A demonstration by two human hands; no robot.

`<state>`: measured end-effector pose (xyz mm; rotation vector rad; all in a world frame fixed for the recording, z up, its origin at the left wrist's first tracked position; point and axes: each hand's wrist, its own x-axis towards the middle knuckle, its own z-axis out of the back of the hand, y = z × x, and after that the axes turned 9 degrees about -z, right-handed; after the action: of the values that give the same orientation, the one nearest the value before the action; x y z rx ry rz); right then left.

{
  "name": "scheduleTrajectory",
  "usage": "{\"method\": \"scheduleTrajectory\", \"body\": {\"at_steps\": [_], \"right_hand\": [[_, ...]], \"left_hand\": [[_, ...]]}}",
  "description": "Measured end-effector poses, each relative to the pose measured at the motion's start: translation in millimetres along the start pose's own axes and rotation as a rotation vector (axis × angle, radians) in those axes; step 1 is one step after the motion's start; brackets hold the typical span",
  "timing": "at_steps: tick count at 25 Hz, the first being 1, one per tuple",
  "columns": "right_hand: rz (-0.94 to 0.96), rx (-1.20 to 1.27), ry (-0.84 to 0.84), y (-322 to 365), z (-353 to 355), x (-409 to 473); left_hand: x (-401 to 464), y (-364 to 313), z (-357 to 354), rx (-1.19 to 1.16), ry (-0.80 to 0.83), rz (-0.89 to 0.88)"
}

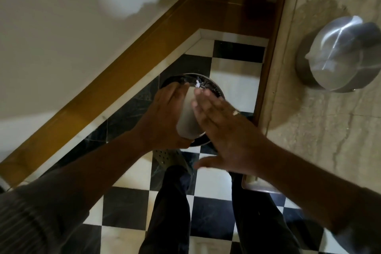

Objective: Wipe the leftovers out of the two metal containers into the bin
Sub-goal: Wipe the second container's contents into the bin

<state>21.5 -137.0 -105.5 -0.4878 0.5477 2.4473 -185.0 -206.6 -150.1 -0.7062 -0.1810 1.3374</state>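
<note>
My left hand (165,113) grips a small metal container (188,117), held upside down with its flat base facing me. It hangs over the round bin (212,86) on the floor, whose dark inside shows a white scrap near the far rim. My right hand (226,130) is flat, fingers spread and blurred, against or just over the container's base; it holds nothing. A second metal container (338,55) lies upside down on the stone counter at the right.
The floor (237,86) is black and white checkered tile. A brown skirting board (123,72) runs along the wall on the left. The counter edge (268,80) stands close on the right of the bin. My legs and a shoe (167,156) are below the hands.
</note>
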Motion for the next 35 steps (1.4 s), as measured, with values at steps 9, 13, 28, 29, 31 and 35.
{"method": "scheduleTrajectory", "body": {"at_steps": [9,13,28,29,31,35], "right_hand": [[-0.029,0.157,-0.534,16,39,-7],[0.090,-0.152,-0.019,15,-26,5],[-0.487,1.055,-0.072,16,-30,15],[-0.640,1.197,-0.084,19,-33,13],[-0.875,1.467,-0.138,26,-31,12],[-1.030,1.545,-0.168,31,-21,2]], "left_hand": [[11,0,-4,-0.211,-0.146,0.032],[-2,7,-13,-0.222,-0.134,0.052],[-4,12,21,-1.171,-0.219,0.662],[-6,6,22,-1.232,-0.208,0.724],[-7,-9,24,-1.267,-0.193,0.816],[-3,-35,33,-1.230,-0.222,0.850]]}}
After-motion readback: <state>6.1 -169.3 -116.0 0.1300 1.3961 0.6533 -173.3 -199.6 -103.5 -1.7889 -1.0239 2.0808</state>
